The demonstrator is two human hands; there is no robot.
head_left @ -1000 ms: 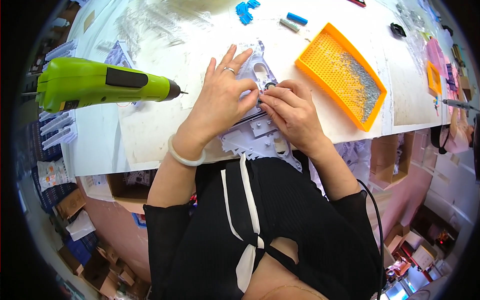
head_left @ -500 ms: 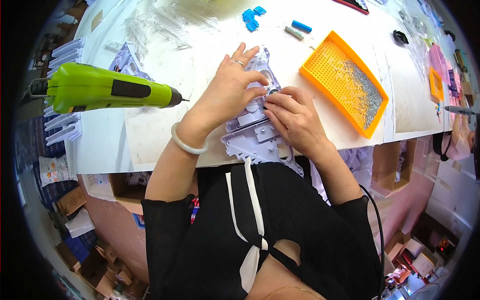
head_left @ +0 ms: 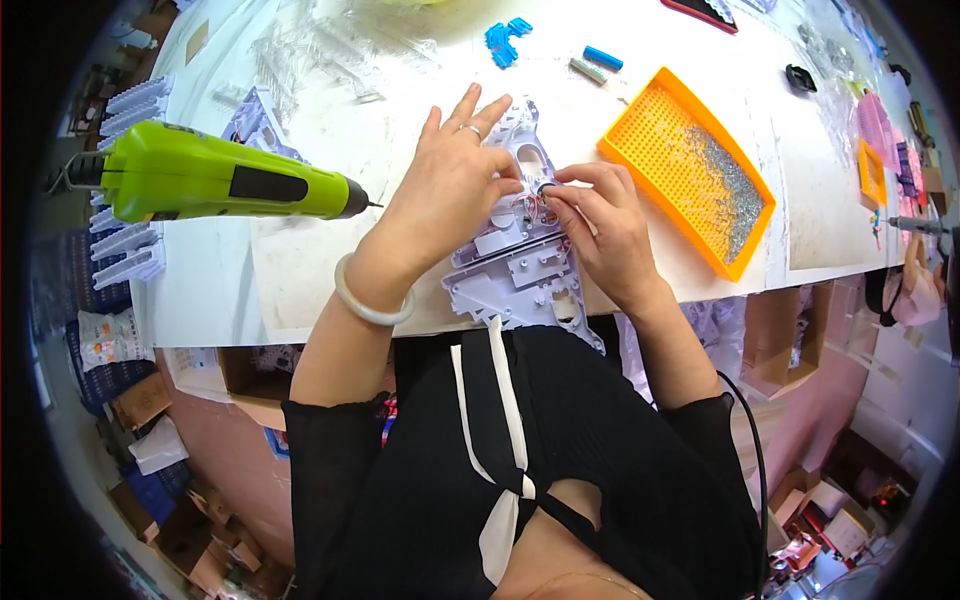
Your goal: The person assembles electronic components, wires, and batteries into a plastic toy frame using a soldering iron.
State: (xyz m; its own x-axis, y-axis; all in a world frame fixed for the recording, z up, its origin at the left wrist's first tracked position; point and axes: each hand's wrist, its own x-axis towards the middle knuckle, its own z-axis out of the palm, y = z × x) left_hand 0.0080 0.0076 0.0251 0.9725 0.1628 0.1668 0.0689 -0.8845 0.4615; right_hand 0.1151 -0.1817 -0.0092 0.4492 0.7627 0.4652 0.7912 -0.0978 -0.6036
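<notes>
A pale lavender plastic shell (head_left: 520, 125), curved with cut-out openings, lies on the table in front of me, and a second shell half (head_left: 510, 285) sits nearer the table edge. Thin wires show inside the upper one. My right hand (head_left: 608, 225) pinches a small dark round part (head_left: 545, 190) at the upper shell's middle. Over the same shell's left side, my left hand (head_left: 450, 185) has thumb and forefinger drawn together beside that part, its other fingers stretched away; whatever lies between the fingertips is hidden.
A green electric screwdriver (head_left: 230, 180) hangs at the left, tip toward my left wrist. To the right stands an orange tray (head_left: 655, 150) of small screws. Blue plastic pieces (head_left: 503, 42), a blue cylinder (head_left: 603, 58) and clear bags (head_left: 330, 45) lie farther back.
My right hand has drawn slightly up and right, its fingers lifting so more of the wires and shell show. The left fingers have shifted a little left off the shell's upper part.
</notes>
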